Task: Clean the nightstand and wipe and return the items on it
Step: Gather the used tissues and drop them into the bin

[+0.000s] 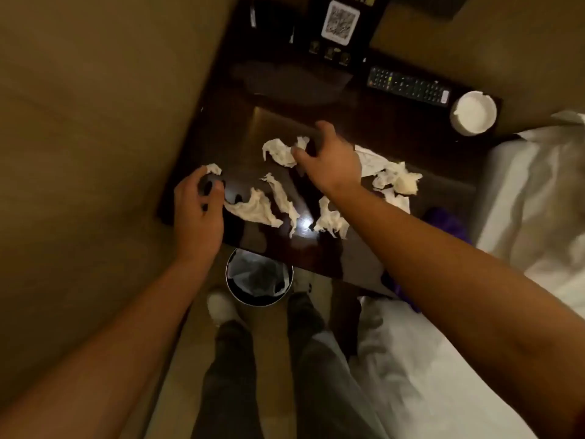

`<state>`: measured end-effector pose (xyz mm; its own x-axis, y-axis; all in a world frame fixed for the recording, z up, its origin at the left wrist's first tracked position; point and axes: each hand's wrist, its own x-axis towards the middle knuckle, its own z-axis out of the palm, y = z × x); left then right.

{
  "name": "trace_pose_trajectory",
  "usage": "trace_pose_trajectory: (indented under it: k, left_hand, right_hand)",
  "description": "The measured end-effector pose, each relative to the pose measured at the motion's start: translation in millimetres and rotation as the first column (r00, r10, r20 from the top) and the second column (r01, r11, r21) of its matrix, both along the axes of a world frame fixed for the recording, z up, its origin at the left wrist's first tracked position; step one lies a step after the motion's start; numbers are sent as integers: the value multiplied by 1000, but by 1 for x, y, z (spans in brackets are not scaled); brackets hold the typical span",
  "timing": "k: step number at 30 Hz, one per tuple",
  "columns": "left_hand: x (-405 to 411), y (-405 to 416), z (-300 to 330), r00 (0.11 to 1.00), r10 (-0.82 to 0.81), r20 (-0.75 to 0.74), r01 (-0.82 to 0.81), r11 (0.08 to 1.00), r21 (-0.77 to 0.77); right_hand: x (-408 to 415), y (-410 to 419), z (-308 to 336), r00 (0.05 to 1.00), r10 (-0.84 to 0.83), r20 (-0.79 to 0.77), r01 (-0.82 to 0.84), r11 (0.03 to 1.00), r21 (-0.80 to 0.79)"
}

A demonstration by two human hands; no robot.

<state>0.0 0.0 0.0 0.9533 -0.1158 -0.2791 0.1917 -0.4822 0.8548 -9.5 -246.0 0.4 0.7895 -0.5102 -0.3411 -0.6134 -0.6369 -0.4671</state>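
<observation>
The dark glossy nightstand [395,134] is strewn with several crumpled white tissues. My left hand [198,213] is at its front left corner, fingers curled round a small tissue scrap [213,168]. My right hand [329,163] reaches over the middle and pinches a crumpled tissue [280,152] at its fingertips. Loose tissues [253,210] lie between my hands, one [330,221] under my right forearm and a clump [400,182] to the right. At the back right lie a black remote control [408,87] and a white ashtray [474,113].
A black stand with a QR code card [340,22] is at the back. A lined waste bin [259,277] stands on the floor below the front edge, by my feet. A white bed [531,191] borders the right side, with a purple cloth [443,220] beside it. A beige wall is on the left.
</observation>
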Motion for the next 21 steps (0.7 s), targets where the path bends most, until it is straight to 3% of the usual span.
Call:
trace_pose_trajectory:
  k: [4,9,14,17,21]
  left_hand:
    - [2,5,-2,997,25,-73,-27,999,-34]
    - [4,6,-6,990,47,-132,-56,997,-61]
    - [16,-7,5,985,80,-154,-96,991,-98]
    - [26,-19,20,938,127,-322,-203,955,-216]
    - [30,-35,37,849,64,-524,-291,885,-363]
  right_hand:
    - [23,17,-12,993,-11,-122,3,998,-60]
    - [32,32,-20,987,81,-141,-93,992,-80]
    - [32,33,-3,999,-27,-23,29,992,123]
    - [25,47,19,995,1,100,-22,977,210]
    - [7,92,44,973,85,217,-149,942,300]
